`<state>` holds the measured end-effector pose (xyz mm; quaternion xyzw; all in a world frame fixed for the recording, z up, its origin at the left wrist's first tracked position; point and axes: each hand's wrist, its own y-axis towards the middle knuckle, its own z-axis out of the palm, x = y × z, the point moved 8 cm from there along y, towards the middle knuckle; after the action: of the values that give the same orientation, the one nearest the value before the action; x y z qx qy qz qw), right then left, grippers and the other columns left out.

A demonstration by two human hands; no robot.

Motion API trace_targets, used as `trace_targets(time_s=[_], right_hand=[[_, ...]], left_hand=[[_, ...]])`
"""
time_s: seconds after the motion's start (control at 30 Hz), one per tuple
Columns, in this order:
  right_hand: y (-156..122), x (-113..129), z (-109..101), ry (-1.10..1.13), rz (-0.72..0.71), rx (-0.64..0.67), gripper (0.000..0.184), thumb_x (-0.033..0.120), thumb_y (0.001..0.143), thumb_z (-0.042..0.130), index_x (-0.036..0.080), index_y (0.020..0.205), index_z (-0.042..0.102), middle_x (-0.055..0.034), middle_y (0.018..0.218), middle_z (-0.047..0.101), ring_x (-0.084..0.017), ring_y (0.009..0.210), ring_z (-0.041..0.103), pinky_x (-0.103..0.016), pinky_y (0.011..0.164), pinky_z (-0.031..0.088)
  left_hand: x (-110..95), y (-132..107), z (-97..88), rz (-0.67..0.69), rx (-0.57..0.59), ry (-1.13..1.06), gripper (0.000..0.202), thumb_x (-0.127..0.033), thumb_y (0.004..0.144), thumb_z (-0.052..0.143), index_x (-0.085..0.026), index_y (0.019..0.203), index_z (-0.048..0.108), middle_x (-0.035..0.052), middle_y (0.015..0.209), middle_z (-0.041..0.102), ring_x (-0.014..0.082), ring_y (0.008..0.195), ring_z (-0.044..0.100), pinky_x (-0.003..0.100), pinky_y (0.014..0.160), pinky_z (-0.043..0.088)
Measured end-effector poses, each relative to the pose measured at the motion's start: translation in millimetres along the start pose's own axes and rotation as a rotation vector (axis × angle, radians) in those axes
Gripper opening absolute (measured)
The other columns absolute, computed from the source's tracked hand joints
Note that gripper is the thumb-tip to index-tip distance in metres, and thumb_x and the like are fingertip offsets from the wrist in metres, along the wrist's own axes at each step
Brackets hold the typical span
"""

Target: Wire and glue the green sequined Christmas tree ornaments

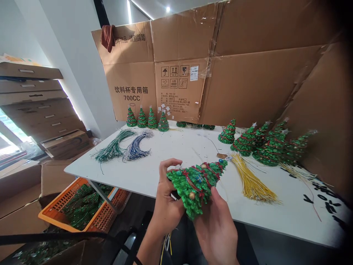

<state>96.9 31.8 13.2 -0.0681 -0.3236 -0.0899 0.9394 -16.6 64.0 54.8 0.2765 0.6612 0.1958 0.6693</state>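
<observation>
A small decorated Christmas tree (pixel 197 184) is held tilted on its side above the table's front edge, its tip toward the upper right. Green tinsel-like branches carry red garland, gold balls and a blue ornament. My left hand (pixel 168 202) grips it at the wide base, the index finger curled over the rim. On the lower right side, my right hand (pixel 217 228) holds the tree with the thumb on its branches. Just right of the tip lies a bundle of yellow wires (pixel 252 178). Both palms are partly hidden by the tree.
Several finished-looking trees (pixel 270 145) stand at the table's right, and a row of trees (pixel 142 118) at the back left. Green wires (pixel 117 145) and blue wires (pixel 138 145) lie on the white table (pixel 176 141). A cardboard wall (pixel 248 81) encloses the back; an orange crate (pixel 57 221) sits below left.
</observation>
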Motion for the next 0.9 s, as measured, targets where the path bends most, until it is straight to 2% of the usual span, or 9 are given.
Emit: trace_targets(time_s=[0.17,0.27,0.4,0.5,0.63,0.73,0.9], right_hand=[[3.5,-3.2,-4.1,0.039,0.003,-0.015,0.054,0.051,0.092,0.082,0.037,0.144,0.072,-0.0004,0.149,0.074,-0.028,0.148,0.062,-0.050,0.128,0.046],[2.8,-3.6,-3.1,0.057,0.020,0.004,0.054,0.049,0.094,0.082,0.040,0.145,0.070,0.0014,0.153,0.071,-0.027,0.148,0.061,-0.050,0.128,0.045],[1.4,-3.5,-3.1,0.061,0.020,0.014,0.049,0.055,0.094,0.079,0.039,0.141,0.074,0.0000,0.151,0.072,-0.029,0.147,0.062,-0.053,0.127,0.046],[1.5,-5.2,-2.5,0.057,0.025,0.018,0.049,0.058,0.094,0.078,0.037,0.138,0.076,-0.0019,0.148,0.074,-0.031,0.147,0.062,-0.055,0.128,0.045],[2.9,-6.7,-1.3,0.066,0.055,0.027,0.060,0.055,0.092,0.082,0.040,0.148,0.068,0.0000,0.155,0.069,-0.030,0.149,0.060,-0.055,0.128,0.044],[4.1,-5.4,-1.6,0.077,0.072,0.041,0.065,0.053,0.094,0.081,0.039,0.154,0.062,-0.0016,0.157,0.068,-0.029,0.149,0.059,-0.057,0.128,0.045],[5.0,-5.8,-1.6,0.095,0.108,0.041,0.057,0.054,0.095,0.079,0.035,0.148,0.068,-0.0038,0.153,0.071,-0.030,0.147,0.061,-0.057,0.127,0.046]], left_hand=[[0.4,1.1,0.0,0.008,-0.003,0.042,0.027,-0.047,0.100,0.075,-0.024,0.089,0.082,0.0076,0.142,0.045,0.0257,0.113,0.061,0.038,0.096,0.053],[-0.1,1.5,-0.5,0.023,-0.002,0.053,0.032,-0.051,0.102,0.071,-0.024,0.088,0.081,0.0083,0.142,0.046,0.0271,0.118,0.060,0.039,0.099,0.053],[-0.4,0.8,0.2,0.023,0.002,0.063,0.043,-0.060,0.104,0.063,-0.024,0.088,0.079,0.0091,0.143,0.046,0.0308,0.128,0.056,0.042,0.107,0.049],[-1.5,0.0,-1.3,0.030,-0.050,0.079,0.044,-0.061,0.104,0.062,-0.025,0.086,0.079,0.0080,0.145,0.046,0.0314,0.132,0.052,0.044,0.112,0.044],[-1.5,-1.0,-1.7,0.044,-0.102,0.107,0.040,-0.057,0.105,0.062,-0.026,0.087,0.080,0.0073,0.145,0.047,0.0309,0.133,0.050,0.044,0.112,0.044],[0.6,-1.7,-0.9,0.031,-0.107,0.137,0.032,-0.051,0.103,0.068,-0.026,0.086,0.080,0.0069,0.147,0.047,0.0329,0.135,0.051,0.050,0.118,0.039],[-1.4,-2.8,-0.1,0.037,-0.094,0.183,0.037,-0.048,0.105,0.065,-0.026,0.080,0.080,0.0066,0.153,0.047,0.0353,0.138,0.049,0.057,0.122,0.033]])
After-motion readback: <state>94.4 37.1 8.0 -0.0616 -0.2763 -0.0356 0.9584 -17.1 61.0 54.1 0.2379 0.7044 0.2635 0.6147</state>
